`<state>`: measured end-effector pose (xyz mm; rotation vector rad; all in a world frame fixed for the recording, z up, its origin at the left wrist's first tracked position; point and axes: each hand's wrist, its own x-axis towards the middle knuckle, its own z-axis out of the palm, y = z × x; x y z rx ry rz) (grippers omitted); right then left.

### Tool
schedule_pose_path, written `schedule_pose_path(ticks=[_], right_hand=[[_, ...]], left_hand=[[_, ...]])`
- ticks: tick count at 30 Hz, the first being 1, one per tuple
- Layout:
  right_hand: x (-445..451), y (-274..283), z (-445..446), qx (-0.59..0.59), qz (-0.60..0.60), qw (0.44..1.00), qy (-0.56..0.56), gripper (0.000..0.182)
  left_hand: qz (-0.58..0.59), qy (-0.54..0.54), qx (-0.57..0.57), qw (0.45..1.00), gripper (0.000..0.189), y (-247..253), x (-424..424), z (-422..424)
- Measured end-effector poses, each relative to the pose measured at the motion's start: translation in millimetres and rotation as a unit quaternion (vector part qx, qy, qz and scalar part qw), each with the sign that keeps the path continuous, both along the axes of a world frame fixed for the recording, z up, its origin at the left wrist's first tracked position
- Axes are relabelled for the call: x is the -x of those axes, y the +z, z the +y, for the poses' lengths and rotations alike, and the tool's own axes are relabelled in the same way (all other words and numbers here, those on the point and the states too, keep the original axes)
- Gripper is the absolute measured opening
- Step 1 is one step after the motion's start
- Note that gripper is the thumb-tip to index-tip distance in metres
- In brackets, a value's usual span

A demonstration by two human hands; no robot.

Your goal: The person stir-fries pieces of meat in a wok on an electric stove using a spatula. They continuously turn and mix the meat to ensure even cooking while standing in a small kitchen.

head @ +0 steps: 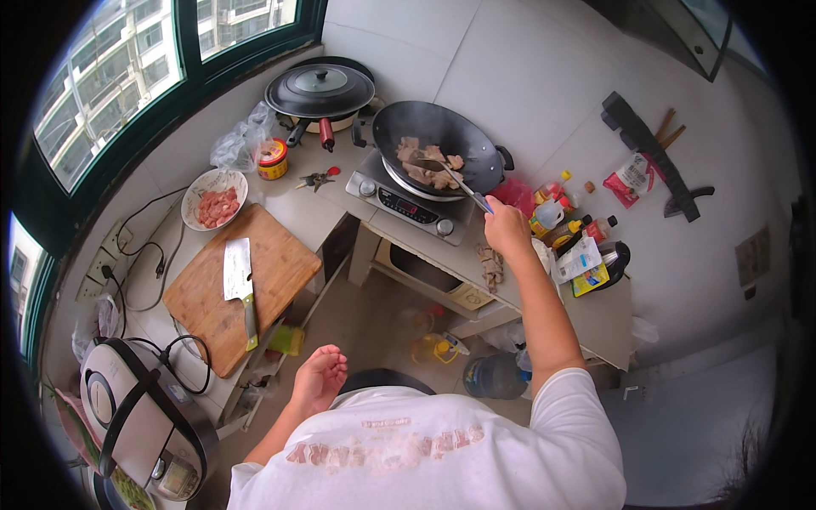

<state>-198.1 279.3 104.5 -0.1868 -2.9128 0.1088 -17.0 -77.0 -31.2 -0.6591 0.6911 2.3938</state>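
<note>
My right hand (508,226) grips the handle of a spatula (470,191), its metal end down among pieces of meat (433,167) in a black wok (401,124). Light steam rises from the wok. Under it sits an induction cooker (408,207) with a lit red display and two knobs. In front of my body, my left hand (320,376) is raised with its fingers curled in and nothing seen in them. Nearest to it is a wooden cutting board (280,255), where a cleaver (237,271) with a green handle lies flat.
A patterned bowl of raw meat (218,207) stands behind the board. A lidded pan (319,89) is left of the wok. Sauce bottles (564,233) crowd the right, near a grey-brown cloth (490,266) at the counter edge. A rice cooker (137,414) and loose cords (169,357) are at left.
</note>
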Motion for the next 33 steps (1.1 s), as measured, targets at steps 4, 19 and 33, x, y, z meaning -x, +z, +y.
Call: schedule_pose_path(ticks=[4,19,33], right_hand=[[31.2,-19.7,1.4,-0.061,0.012,0.997,-0.043,0.041],[28.6,-52.0,24.4,-0.065,-0.049,0.997,0.007,0.028],[-130.9,-82.6,71.3,0.297,0.12,0.918,0.233,0.015]], left_hand=[[-0.001,-0.012,-0.004,1.0,0.009,0.0,3.8,-3.7],[0.045,0.012,0.012,0.999,0.008,15.0,-10.5,44.1],[0.01,0.067,0.047,0.997,0.007,13.8,-65.1,129.5]])
